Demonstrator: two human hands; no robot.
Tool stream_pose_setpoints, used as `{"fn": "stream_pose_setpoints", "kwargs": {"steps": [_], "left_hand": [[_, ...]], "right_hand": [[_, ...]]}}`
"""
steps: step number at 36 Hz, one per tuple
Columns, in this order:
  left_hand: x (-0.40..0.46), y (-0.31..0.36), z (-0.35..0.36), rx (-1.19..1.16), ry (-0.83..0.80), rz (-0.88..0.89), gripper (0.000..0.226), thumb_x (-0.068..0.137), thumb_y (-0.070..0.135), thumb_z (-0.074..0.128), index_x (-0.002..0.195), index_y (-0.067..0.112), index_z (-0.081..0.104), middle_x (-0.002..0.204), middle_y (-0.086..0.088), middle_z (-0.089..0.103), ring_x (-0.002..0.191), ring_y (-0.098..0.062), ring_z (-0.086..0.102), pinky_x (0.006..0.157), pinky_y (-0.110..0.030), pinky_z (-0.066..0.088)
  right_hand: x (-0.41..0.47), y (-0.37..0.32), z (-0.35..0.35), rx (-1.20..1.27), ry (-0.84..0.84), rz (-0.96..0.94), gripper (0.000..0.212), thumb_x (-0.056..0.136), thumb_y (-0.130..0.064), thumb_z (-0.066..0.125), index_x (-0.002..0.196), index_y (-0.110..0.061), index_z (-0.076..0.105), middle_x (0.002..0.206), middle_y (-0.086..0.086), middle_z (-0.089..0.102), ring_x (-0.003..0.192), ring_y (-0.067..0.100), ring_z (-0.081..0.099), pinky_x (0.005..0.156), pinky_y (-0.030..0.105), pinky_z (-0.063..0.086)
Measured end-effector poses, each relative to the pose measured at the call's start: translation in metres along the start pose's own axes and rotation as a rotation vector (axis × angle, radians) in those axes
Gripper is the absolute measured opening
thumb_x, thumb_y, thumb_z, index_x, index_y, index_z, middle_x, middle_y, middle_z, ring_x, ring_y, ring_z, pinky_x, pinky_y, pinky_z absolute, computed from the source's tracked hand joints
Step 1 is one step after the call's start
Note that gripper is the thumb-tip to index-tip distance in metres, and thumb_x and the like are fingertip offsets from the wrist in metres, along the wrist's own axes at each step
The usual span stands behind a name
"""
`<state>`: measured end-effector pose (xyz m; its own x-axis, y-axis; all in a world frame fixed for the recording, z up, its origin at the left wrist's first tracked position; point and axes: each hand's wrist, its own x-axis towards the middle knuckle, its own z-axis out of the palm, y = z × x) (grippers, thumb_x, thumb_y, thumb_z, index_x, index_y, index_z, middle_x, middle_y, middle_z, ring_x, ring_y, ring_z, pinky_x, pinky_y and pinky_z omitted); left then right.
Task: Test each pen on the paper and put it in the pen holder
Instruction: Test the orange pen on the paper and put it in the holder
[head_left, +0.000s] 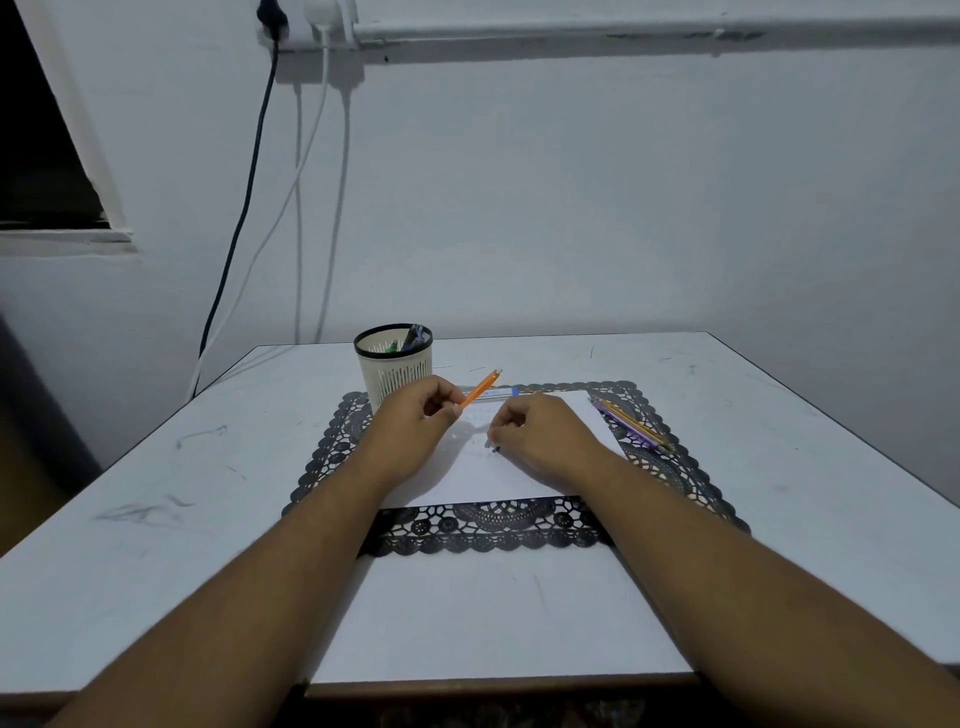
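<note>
Pale painted wall (571, 208) with hanging cables (291, 208); below it a white, scuffed, flat surface (156, 493). Black lace-pattern mat (493, 530), scalloped edge, at the surface's middle; white paper (467, 483) lies on it.

Pen holder (394, 364): round, cream, slotted wall, dark rim, at the mat's far left corner; pen tops show inside.

Left hand (415, 426): fingers curled, thumb and forefinger pinching an orange pen (480, 388), slim, tilted up and away over the paper's far edge.

Right hand (540, 436): fingers curled together on a small dark-tipped piece (493, 448) just above the paper; what it is cannot be told.

Clear pen (493, 393), blue cap, lying flat along the paper's far edge.

Purple and yellow pens (631, 423), side by side, on the mat's right side.
</note>
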<state>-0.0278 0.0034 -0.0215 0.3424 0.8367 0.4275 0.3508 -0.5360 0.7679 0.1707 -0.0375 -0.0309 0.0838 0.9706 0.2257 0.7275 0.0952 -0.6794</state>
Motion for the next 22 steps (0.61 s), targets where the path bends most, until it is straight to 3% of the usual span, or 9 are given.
{"fn": "stream_pose_setpoints", "kwargs": {"steps": [8, 22], "left_hand": [[-0.0009, -0.0012, -0.0029, 0.027, -0.008, -0.013, 0.012, 0.097, 0.009, 0.066, 0.095, 0.02, 0.07, 0.091, -0.007, 0.07, 0.068, 0.0, 0.054, 0.064, -0.014, 0.044], [-0.0045, 0.0014, -0.0036, 0.097, -0.028, -0.002, 0.009, 0.098, 0.01, 0.066, 0.097, 0.017, 0.071, 0.092, -0.008, 0.07, 0.066, 0.003, 0.052, 0.06, -0.01, 0.041]], "right_hand": [[0.0044, -0.0068, 0.0047, -0.12, -0.011, 0.025, 0.01, 0.087, -0.034, 0.074, 0.081, -0.026, 0.073, 0.084, -0.011, 0.071, 0.085, 0.012, 0.065, 0.078, 0.035, 0.055], [-0.0017, -0.0047, 0.0016, -0.005, -0.012, 0.017, 0.014, 0.085, -0.034, 0.08, 0.078, -0.023, 0.074, 0.079, -0.009, 0.07, 0.078, 0.012, 0.063, 0.073, 0.036, 0.052]]}}
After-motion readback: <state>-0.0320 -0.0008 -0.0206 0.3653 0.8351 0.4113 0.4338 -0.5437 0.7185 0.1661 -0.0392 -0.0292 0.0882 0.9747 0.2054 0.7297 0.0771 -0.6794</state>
